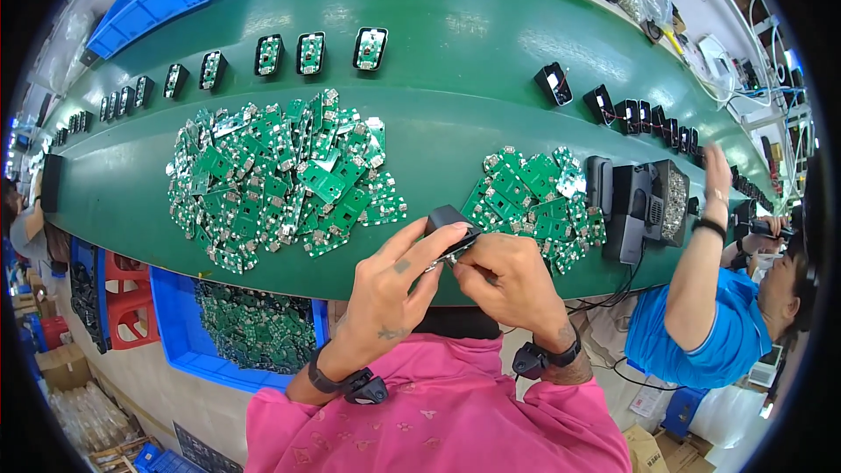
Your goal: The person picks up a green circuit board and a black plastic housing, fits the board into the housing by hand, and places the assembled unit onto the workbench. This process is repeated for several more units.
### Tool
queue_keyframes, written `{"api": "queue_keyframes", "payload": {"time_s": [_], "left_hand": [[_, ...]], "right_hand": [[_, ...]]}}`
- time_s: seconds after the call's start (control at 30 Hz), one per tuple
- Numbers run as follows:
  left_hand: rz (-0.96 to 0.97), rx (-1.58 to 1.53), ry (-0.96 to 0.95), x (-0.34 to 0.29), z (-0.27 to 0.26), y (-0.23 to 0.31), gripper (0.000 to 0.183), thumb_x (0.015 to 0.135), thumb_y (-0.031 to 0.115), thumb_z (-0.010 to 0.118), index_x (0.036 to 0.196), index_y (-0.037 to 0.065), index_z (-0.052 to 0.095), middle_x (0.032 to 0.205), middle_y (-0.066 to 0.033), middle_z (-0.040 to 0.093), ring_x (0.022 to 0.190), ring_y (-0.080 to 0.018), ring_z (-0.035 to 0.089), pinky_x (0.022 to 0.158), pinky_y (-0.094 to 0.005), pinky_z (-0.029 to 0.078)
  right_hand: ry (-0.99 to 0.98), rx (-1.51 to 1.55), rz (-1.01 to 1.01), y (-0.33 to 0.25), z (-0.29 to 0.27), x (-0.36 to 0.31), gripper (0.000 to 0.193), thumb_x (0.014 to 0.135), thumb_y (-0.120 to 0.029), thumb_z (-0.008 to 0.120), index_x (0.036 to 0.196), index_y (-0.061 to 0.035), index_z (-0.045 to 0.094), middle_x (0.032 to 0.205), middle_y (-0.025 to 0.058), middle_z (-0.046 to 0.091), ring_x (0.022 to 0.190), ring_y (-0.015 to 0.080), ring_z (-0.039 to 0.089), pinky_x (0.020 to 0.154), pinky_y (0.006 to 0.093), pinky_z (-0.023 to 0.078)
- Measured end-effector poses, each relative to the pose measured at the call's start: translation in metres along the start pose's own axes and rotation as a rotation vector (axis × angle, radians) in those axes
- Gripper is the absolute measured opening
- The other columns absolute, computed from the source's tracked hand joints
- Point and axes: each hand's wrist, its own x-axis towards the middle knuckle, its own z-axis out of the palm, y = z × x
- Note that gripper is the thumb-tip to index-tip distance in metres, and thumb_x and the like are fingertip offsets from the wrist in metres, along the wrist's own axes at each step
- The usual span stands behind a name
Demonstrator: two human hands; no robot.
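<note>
Between my two hands, just over the table's near edge, is a small black plastic housing [447, 217]. My left hand [385, 285] grips it, thumb and fingers around its sides. Closed in a pinch, my right hand [512, 285] meets the housing's near side; a small light-coloured part shows at the fingertips, too hidden to name. Beyond my left hand spreads a large heap of green circuit boards [263, 184]. A smaller heap of circuit boards [526, 197] lies behind my right hand.
Black housings with boards inside [310, 52] form a row at far left; more black housings [599, 105] line the far right. A black device [635, 210] stands at right, beside a co-worker's raised hand [717, 180]. A blue crate [180, 333] of boards sits below the table edge.
</note>
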Motion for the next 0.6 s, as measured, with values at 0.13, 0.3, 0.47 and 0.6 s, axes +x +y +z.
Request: {"api": "queue_keyframes", "payload": {"time_s": [0.13, 0.3, 0.47, 0.6], "left_hand": [[0.07, 0.05, 0.053, -0.002, 0.005, -0.003, 0.055, 0.08, -0.007, 0.065, 0.13, 0.017, 0.063, 0.121, -0.0203, 0.063, 0.082, -0.0375, 0.069, 0.065, -0.0393, 0.057], [-0.036, 0.194, 0.088, -0.01, 0.017, -0.001, 0.054, 0.077, -0.008, 0.067, 0.128, 0.01, 0.064, 0.117, -0.0192, 0.067, 0.097, -0.0369, 0.068, 0.078, -0.038, 0.057], [-0.035, 0.187, 0.076, -0.007, 0.018, -0.005, 0.055, 0.078, -0.007, 0.067, 0.129, 0.011, 0.064, 0.113, -0.0193, 0.067, 0.094, -0.0374, 0.068, 0.076, -0.0385, 0.056], [-0.061, 0.171, 0.08, -0.006, 0.018, -0.01, 0.054, 0.078, -0.007, 0.066, 0.129, 0.011, 0.064, 0.112, -0.019, 0.068, 0.093, -0.0366, 0.069, 0.074, -0.0369, 0.058]], "right_hand": [[0.053, -0.025, -0.073, -0.001, 0.005, 0.001, 0.011, 0.079, -0.008, 0.067, 0.073, -0.0009, 0.06, 0.07, 0.014, 0.06, 0.065, 0.0329, 0.062, 0.058, 0.0435, 0.048], [0.088, -0.153, -0.087, 0.002, 0.016, -0.002, 0.013, 0.078, -0.006, 0.065, 0.07, -0.0013, 0.056, 0.067, 0.0133, 0.056, 0.063, 0.0338, 0.06, 0.058, 0.0456, 0.047], [0.079, -0.231, -0.113, 0.007, 0.02, -0.001, 0.012, 0.078, -0.005, 0.065, 0.071, -0.001, 0.056, 0.068, 0.0138, 0.056, 0.064, 0.0345, 0.059, 0.058, 0.0466, 0.047], [0.061, -0.157, -0.083, 0.012, 0.025, 0.004, 0.01, 0.079, -0.003, 0.064, 0.072, -0.0009, 0.057, 0.068, 0.0149, 0.057, 0.064, 0.0353, 0.059, 0.058, 0.0462, 0.046]]}}
